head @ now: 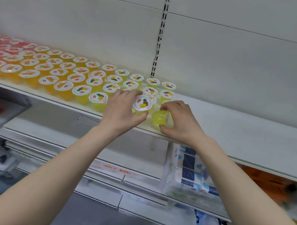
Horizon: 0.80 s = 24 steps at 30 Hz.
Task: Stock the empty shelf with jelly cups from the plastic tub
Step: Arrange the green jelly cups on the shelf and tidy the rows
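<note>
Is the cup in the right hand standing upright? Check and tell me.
No, the right hand pinches its yellow cup tipped on its side, lid seen edge-on.

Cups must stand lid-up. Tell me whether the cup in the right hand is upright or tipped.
Tipped. The yellow jelly cup in the right hand lies on its side: lid edge-on, rounded body pointing left.

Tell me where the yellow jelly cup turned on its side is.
Head view, centre: the sideways cup is gripped in the right hand at the front edge of the shelf, just right of the upright pineapple cup in the left hand.
</note>
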Each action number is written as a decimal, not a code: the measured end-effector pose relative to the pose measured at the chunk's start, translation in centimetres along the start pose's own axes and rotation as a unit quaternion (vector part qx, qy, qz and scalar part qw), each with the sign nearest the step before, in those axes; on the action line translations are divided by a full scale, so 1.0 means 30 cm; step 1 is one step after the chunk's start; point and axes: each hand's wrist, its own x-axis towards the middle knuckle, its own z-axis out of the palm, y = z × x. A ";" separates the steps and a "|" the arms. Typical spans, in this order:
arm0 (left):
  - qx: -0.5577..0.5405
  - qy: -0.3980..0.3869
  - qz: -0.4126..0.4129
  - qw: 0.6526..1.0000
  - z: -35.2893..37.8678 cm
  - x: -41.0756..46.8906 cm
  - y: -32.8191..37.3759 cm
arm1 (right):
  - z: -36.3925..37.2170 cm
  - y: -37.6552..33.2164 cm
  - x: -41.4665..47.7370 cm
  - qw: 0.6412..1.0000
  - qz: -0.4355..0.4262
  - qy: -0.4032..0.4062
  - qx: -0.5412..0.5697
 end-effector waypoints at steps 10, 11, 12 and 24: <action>0.083 -0.091 0.031 0.992 0.079 -0.004 0.013 | -0.046 0.034 -0.029 0.996 0.005 0.008 -0.093; 0.091 -0.090 0.032 0.991 0.082 -0.002 0.011 | -0.048 0.031 -0.023 0.995 0.013 -0.010 -0.100; 0.100 -0.090 0.033 0.990 0.083 0.001 0.010 | -0.051 0.027 -0.017 0.994 0.027 -0.031 -0.101; 0.115 -0.088 0.033 0.989 0.077 0.002 0.007 | -0.020 0.039 -0.010 0.995 0.025 0.008 -0.099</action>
